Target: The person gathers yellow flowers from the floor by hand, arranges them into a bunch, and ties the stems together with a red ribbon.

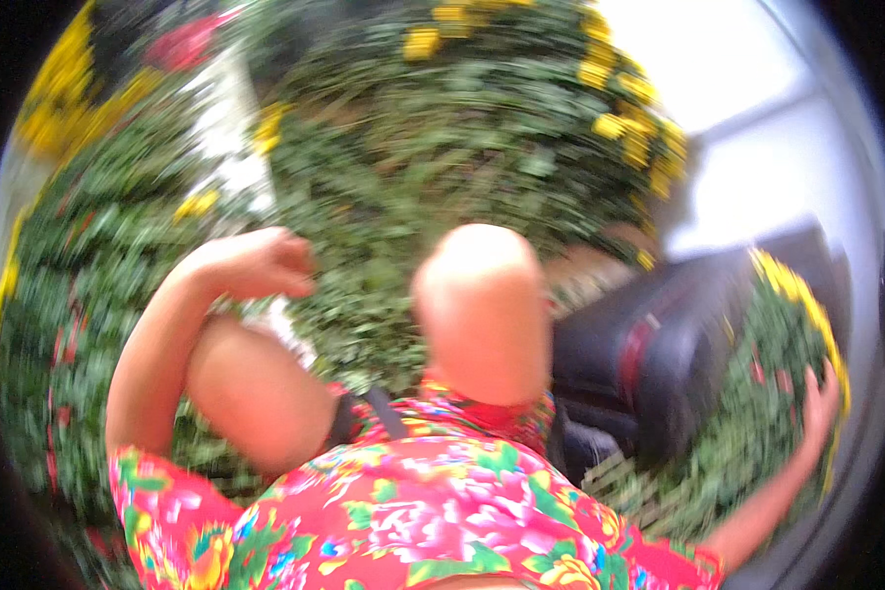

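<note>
The picture is heavily blurred by motion. My left hand [269, 259] is over my left thigh, its fingers curled inward. No object shows in it, though its palm side is hidden. Cut-looking green foliage [383, 317] lies beyond and below it, between my bare legs. My right hand [822, 402] reaches out to the far right with fingers apart, at the edge of a green leafy mass [763, 383] bordered by yellow flowers [789, 284]. Whether it touches the leaves is unclear.
A bulky black object [612, 354] with a red band stands right of my right knee. More yellow flowers [623, 136] line the foliage ahead. A white strip [228, 125] crosses the left side, near a blurred red thing [188, 44]. Bright white surfaces [752, 169] fill the upper right.
</note>
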Demonstrator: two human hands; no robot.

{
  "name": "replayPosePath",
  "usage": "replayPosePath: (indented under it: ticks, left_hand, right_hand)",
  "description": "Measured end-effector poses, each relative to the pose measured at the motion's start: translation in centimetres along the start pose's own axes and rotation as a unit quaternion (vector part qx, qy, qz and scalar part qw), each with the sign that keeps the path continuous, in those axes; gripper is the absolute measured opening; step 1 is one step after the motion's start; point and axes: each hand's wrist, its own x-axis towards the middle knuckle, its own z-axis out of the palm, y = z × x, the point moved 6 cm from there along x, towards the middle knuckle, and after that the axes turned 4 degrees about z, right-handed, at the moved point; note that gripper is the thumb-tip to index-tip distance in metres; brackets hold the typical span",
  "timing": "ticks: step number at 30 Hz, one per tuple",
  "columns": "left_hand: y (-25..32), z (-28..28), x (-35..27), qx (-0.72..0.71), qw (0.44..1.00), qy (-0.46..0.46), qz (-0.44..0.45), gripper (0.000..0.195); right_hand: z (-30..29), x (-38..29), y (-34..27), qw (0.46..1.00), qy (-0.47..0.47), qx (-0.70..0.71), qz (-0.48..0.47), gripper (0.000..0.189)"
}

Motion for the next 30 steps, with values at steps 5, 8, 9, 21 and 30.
replayPosePath:
  ticks: [5,8,9,21,30]
  left_hand:
    - [-8.4,3.9,-1.6,-0.221,0.975,-0.025,0.002,0.039]
    - [-11.7,7.5,-0.9,-0.289,0.955,-0.009,-0.065,0.037]
    - [-12.8,8.5,-1.1,-0.299,0.952,0.014,-0.067,0.038]
    - [-25.1,10.3,4.4,-0.571,0.751,0.283,-0.172,0.028]
    - [-28.8,6.8,5.2,-0.663,0.623,0.404,-0.1,0.061]
  right_hand:
    - [5.9,-2.8,-35.5,0.93,-0.13,0.205,-0.276,0.046]
    - [14.0,-8.5,-55.9,0.78,-0.311,0.236,-0.49,0.045]
    - [17.7,-10.6,-60.6,0.748,-0.346,0.2,-0.53,0.043]
    - [54.2,-26.8,-84.8,0.801,-0.386,0.16,-0.429,0.082]
    - [45.8,-28.6,-83.5,0.726,-0.307,0.34,-0.512,0.053]
